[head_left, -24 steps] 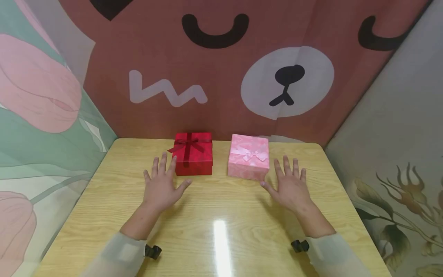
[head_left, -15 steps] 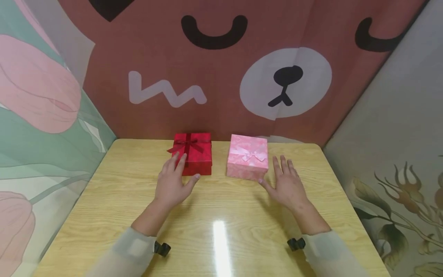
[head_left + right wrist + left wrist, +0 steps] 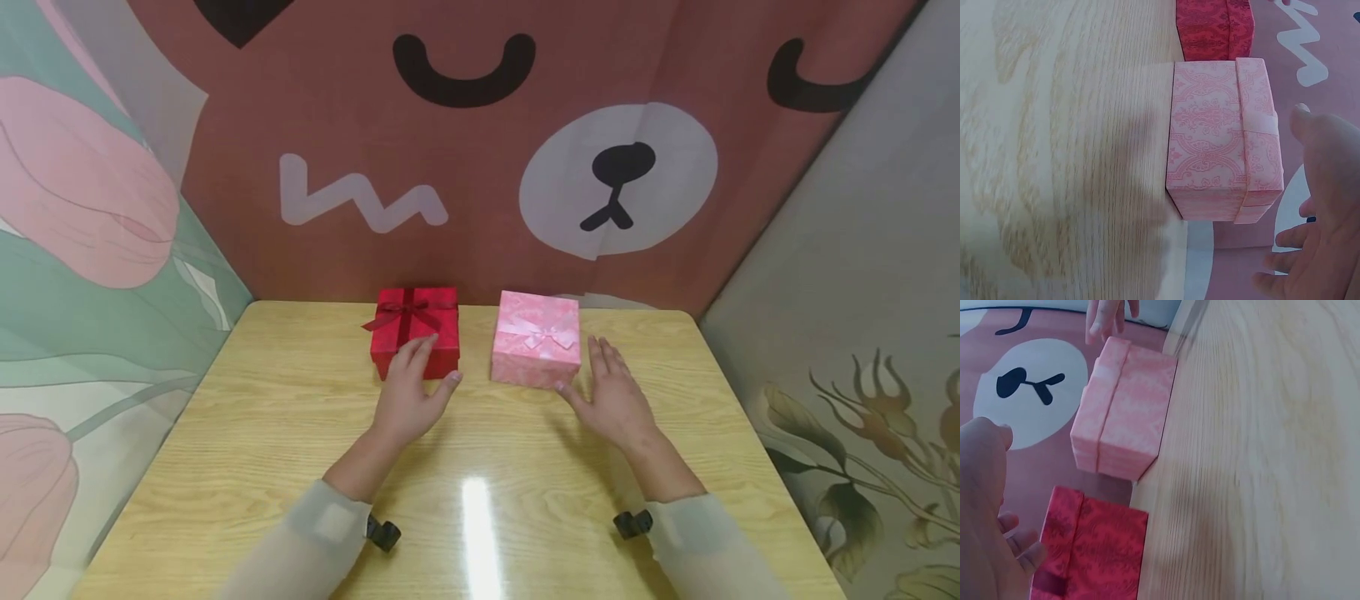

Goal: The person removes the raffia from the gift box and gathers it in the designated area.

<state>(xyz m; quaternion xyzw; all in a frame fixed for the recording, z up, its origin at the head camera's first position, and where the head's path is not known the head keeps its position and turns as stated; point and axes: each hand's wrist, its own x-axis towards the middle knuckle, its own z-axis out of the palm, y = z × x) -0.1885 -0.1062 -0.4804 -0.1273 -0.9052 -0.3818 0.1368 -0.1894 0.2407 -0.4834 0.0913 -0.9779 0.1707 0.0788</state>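
A red gift box with a dark red ribbon bow stands near the table's back edge. To its right sits a pink gift box with a pale pink bow, lid on. My left hand reaches over the red box's front, its fingers overlapping the lid in the head view and thumb held apart. Beside the pink box's front right corner is my right hand, fingers extended and thumb spread toward the box. Both hands hold nothing. In the right wrist view the pink box shows its patterned front, with the thumb near its lid.
The wooden table bears both boxes, with a gap between them. Behind it hangs a brown bear-print cloth. Printed panels flank both sides. Small black wrist cameras sit at both cuffs.
My left hand has moved right, from beside the red box to across its front. My right hand has shifted slightly left and its fingers have drawn closer together. The boxes stay put.
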